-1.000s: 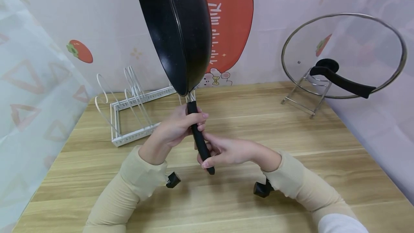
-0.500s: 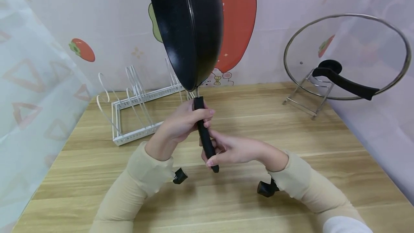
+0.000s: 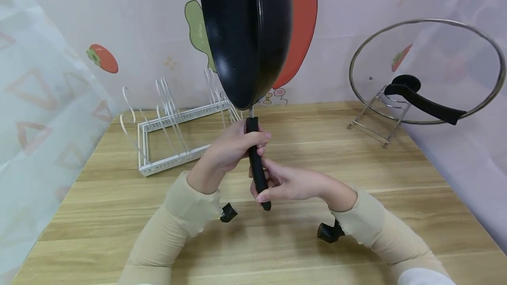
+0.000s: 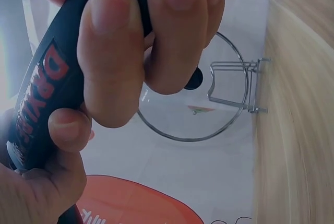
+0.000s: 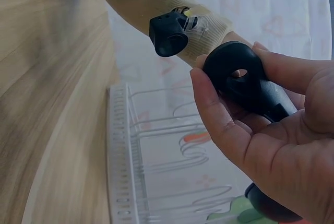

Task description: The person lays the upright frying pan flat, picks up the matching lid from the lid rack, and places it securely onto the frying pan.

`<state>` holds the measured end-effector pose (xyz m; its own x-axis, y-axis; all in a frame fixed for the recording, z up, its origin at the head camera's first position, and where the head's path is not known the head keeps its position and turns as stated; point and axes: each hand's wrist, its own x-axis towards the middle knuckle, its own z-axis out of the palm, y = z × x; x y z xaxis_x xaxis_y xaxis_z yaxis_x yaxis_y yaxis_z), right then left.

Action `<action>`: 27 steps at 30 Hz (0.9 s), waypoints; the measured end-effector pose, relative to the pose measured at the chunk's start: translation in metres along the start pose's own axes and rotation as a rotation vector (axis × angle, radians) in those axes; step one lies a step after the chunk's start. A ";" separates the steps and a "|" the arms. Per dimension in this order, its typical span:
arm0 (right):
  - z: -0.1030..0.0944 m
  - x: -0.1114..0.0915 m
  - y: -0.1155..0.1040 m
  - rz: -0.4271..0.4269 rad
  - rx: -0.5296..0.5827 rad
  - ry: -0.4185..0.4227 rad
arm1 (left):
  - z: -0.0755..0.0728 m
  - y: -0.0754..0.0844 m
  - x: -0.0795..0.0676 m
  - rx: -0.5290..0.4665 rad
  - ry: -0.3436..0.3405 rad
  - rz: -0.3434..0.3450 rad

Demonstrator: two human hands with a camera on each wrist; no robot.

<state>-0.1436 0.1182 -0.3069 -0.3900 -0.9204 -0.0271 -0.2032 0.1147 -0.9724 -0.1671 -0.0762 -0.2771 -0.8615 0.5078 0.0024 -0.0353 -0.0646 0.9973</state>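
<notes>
A black frying pan [image 3: 249, 34] is held up on edge above the table, its upper part cut off by the top of the head view. My left hand [image 3: 239, 142] grips the upper part of its black handle [image 3: 259, 175], near the metal neck. Lower down, my right hand [image 3: 287, 181] holds the handle's end, with the thumb along one side. Red lettering shows on the handle [image 4: 42, 88] beside curled fingers in the left wrist view. The right wrist view shows the handle's holed end [image 5: 235, 70] between thumb and fingers.
A white wire rack [image 3: 174, 159] stands at the back left of the wooden table [image 3: 277, 250]. At the back right, a glass lid [image 3: 428, 69] with a black handle leans on a small metal stand [image 3: 370, 133]. A printed cloth [image 3: 138, 21] hangs behind.
Both hands and the pan have moved to the right. The pan has swung a little more upright, and more of the white rack shows behind it. Both hands keep their grip.
</notes>
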 end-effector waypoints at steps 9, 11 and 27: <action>0.000 -0.002 0.004 -0.017 0.010 0.013 | 0.007 -0.001 0.004 -0.008 0.002 0.013; 0.001 -0.001 0.005 -0.027 0.013 0.011 | 0.008 -0.002 0.004 -0.005 -0.005 0.024; 0.005 0.001 0.013 -0.065 0.018 0.044 | 0.010 -0.010 0.010 -0.047 -0.063 0.068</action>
<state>-0.1419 0.1172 -0.3204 -0.4157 -0.9083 0.0460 -0.2134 0.0483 -0.9758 -0.1703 -0.0616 -0.2862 -0.8290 0.5540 0.0762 -0.0029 -0.1404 0.9901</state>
